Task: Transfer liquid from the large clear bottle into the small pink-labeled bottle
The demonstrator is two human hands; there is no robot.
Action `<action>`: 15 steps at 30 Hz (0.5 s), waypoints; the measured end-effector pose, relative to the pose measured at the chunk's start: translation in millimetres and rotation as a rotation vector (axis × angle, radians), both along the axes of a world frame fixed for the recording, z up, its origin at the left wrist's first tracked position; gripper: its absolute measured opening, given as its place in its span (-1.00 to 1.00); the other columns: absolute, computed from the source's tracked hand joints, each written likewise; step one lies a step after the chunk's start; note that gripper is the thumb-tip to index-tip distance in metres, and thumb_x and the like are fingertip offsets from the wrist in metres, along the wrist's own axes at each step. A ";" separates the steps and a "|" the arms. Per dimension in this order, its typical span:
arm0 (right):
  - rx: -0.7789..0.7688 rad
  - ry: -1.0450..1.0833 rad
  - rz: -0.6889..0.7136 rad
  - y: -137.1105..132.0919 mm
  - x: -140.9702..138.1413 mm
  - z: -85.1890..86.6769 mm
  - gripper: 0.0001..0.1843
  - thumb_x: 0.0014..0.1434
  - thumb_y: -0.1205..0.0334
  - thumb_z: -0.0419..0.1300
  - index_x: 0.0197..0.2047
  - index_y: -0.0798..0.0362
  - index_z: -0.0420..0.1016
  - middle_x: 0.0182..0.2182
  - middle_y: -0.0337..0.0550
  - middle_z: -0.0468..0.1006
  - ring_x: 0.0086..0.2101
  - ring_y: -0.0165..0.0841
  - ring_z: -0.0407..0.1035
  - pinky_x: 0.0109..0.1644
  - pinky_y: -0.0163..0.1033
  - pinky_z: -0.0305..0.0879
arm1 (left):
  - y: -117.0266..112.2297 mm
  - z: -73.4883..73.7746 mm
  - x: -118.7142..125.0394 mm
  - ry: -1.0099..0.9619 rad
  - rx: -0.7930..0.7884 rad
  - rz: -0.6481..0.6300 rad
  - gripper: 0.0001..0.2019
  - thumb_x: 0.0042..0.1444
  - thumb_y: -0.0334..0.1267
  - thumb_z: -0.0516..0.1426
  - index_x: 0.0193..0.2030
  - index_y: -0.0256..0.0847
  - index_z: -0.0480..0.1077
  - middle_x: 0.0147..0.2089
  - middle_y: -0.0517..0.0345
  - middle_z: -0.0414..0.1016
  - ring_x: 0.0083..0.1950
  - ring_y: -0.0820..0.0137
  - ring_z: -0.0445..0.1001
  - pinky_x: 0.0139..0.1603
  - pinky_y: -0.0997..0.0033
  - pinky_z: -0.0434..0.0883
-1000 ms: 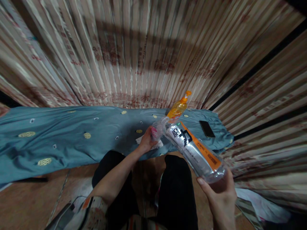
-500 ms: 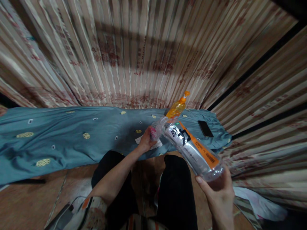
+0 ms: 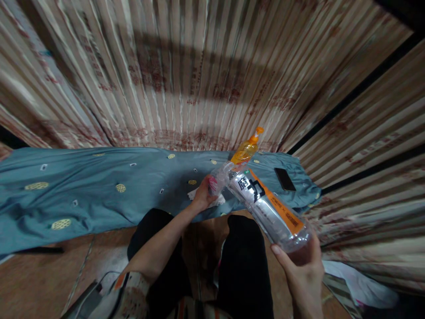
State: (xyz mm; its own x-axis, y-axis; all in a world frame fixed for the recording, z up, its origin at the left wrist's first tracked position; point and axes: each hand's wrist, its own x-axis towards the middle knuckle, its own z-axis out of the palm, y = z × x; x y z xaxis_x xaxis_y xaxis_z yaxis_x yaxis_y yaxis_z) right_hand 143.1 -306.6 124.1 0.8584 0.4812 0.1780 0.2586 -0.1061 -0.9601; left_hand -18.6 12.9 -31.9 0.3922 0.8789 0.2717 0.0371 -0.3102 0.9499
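Right hand [image 3: 302, 262] has a firm grip on the base end of a bottle [image 3: 265, 206], out past the near edge of the cloth. Bottle's see-through plastic with a shiny silver label, big black characters, an orange strip down one side and a bit of green up by the neck. It's tilted, neck pointing up-left over the right half of the cloth. Left hand [image 3: 204, 195] is wrapped around a small clear container [image 3: 219, 177] with pink on it, right up at the bottle's neck. Kinda dim there, so can't swear the two actually touch. A white tissue [image 3: 218, 201] lies under the left hand by the near edge. Beyond that, an orange pump bottle [image 3: 245, 151] near the far edge, and a dark phone [image 3: 284, 179] toward the right end of the blue-green cloth [image 3: 83, 181].
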 end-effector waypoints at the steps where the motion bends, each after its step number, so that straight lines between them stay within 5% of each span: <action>1: 0.002 -0.012 0.003 -0.4 2.1 -0.9 0.58 -0.04 -0.31 0.86 0.86 0.08 0.38 0.57 0.33 0.70 0.51 0.33 0.63 0.71 0.44 0.55 | -0.1 -0.3 0.1 0.005 -0.006 0.004 -0.01 -0.12 -0.21 0.67 0.55 -0.02 0.65 0.53 -0.15 0.78 0.68 -0.37 0.70 0.88 -0.61 0.52; 6: -0.041 -0.082 0.058 -7.1 19.3 -5.5 0.59 -0.11 -0.20 0.93 0.86 0.00 0.42 0.71 0.28 0.55 0.70 0.41 0.42 0.81 0.44 0.42 | 0.2 -0.2 -1.4 0.040 -0.012 -0.002 0.00 -0.08 -0.14 0.66 0.58 0.03 0.61 0.55 -0.10 0.79 0.68 -0.29 0.70 0.89 -0.56 0.52; 10: -0.013 -0.157 0.052 -4.0 4.1 6.7 0.43 0.09 -0.24 0.85 0.86 -0.05 0.44 0.80 0.19 0.43 0.82 0.37 0.20 0.88 0.39 0.33 | 0.5 -0.2 -1.7 0.048 -0.004 -0.016 -0.02 -0.07 -0.17 0.67 0.57 0.02 0.61 0.56 -0.13 0.77 0.70 -0.29 0.69 0.90 -0.53 0.53; 15: 0.008 -0.156 0.043 2.8 -13.5 16.5 0.40 0.11 -0.27 0.83 0.85 -0.03 0.45 0.78 0.20 0.46 0.80 0.35 0.24 0.87 0.38 0.34 | 0.3 0.8 1.8 0.061 -0.013 0.018 0.00 -0.12 -0.25 0.68 0.55 -0.10 0.61 0.55 -0.19 0.76 0.67 -0.36 0.71 0.86 -0.61 0.56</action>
State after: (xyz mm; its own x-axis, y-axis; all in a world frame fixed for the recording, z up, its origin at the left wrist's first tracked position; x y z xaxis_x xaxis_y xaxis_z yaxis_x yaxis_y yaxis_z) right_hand 129.6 -303.8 140.6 0.7984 0.5152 0.3116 0.4089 -0.0840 -0.9087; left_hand -16.8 13.2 -31.2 0.3912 0.8895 0.2360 0.1003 -0.2961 0.9499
